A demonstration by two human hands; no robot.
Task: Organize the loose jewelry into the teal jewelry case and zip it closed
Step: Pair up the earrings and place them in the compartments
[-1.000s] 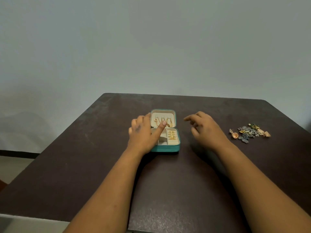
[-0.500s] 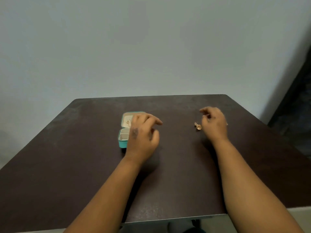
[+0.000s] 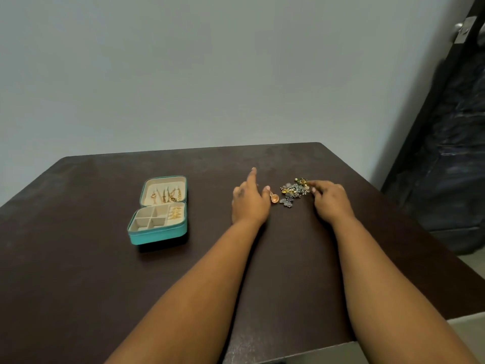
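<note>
Two hands: left hand point(image 3: 249, 203) was spread, empty; right hand point(image 3: 331, 200) pinched at the loose jewelry point(image 3: 293, 191).
Risk: tangled pieces could be dragged off the surface point(image 3: 78, 258).

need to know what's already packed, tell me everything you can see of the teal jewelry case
The teal jewelry case lies open and flat on the dark table, left of both hands, with nothing touching it. The outside looks like teal faux leather, the lining cream. The lid, folded back, holds several gold hanging pieces. The base has four square compartments, seemingly empty, and a strip on the right with small gold pieces.
</note>
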